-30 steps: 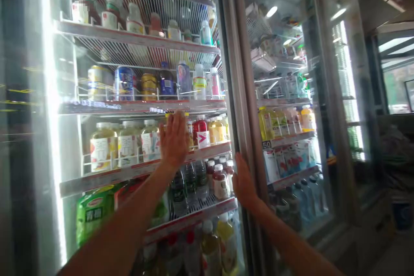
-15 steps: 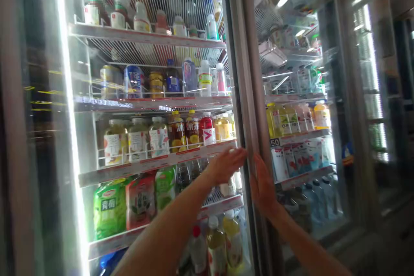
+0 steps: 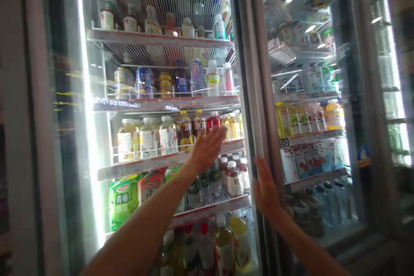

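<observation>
1 metal post (image 3: 260,108), right of center, runs from the top of the frame to the bottom, its long axis near upright with the head tipped slightly left. The right hand (image 3: 267,189), lower right of center, is the nearer of 2: it lies against the post, fingers straight along its length and not clamped. From the left hand (image 3: 207,148), at mid-frame, the post stands to the right. That hand is unfurled and appears to hold nothing, its fingertips angled up and right before the drinks; whether it touches anything cannot be told.

Counted at left of center: 3 pale bottles (image 3: 167,138) in the front row, then 2 yellow-capped bottles (image 3: 185,131) and 1 red bottle (image 3: 214,120), partly covered by the left hand. Above them, 3 cans (image 3: 144,82). At lower left, 1 red bag (image 3: 150,184) beside 1 green bag (image 3: 123,200), with a 2nd green one mostly behind the forearm. Bottles deeper on the shelves are too crowded to count.
</observation>
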Action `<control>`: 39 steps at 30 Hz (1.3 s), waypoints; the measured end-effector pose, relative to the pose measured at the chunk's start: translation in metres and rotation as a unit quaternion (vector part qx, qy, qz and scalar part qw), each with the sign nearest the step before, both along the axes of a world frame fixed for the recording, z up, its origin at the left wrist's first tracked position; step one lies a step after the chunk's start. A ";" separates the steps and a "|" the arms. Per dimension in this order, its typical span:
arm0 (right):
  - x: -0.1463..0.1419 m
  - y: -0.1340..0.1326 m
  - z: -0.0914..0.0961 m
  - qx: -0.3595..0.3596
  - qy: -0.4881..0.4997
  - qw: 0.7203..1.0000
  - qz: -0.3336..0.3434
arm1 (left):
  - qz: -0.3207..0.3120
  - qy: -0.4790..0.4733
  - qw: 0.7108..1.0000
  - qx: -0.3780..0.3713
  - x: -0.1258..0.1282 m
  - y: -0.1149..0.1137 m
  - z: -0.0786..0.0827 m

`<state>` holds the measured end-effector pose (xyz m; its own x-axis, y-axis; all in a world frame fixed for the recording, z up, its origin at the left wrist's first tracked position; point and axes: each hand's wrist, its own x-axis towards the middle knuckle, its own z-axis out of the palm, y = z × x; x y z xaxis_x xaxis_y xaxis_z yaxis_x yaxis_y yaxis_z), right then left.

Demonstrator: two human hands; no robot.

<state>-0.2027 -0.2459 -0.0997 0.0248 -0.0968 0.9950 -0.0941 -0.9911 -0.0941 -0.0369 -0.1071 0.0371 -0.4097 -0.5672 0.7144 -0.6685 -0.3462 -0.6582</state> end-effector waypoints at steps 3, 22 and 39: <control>0.013 0.006 0.011 -0.006 0.005 1.000 0.005 | 0.004 0.138 0.954 -0.266 0.028 0.042 0.021; 0.063 0.019 0.055 -0.005 0.041 0.994 -0.099 | 0.044 0.137 0.963 -0.229 0.044 0.083 -0.012; 0.064 0.014 0.050 -0.020 0.041 0.992 -0.114 | 0.043 0.075 0.983 -0.159 0.035 0.069 -0.051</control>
<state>-0.1388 -0.2323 -0.0500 0.0885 -0.0693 0.9937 -0.3215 -0.9462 -0.0373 -0.0014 -0.0379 -0.0135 -0.2466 -0.3330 0.9101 -0.7085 -0.5789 -0.4037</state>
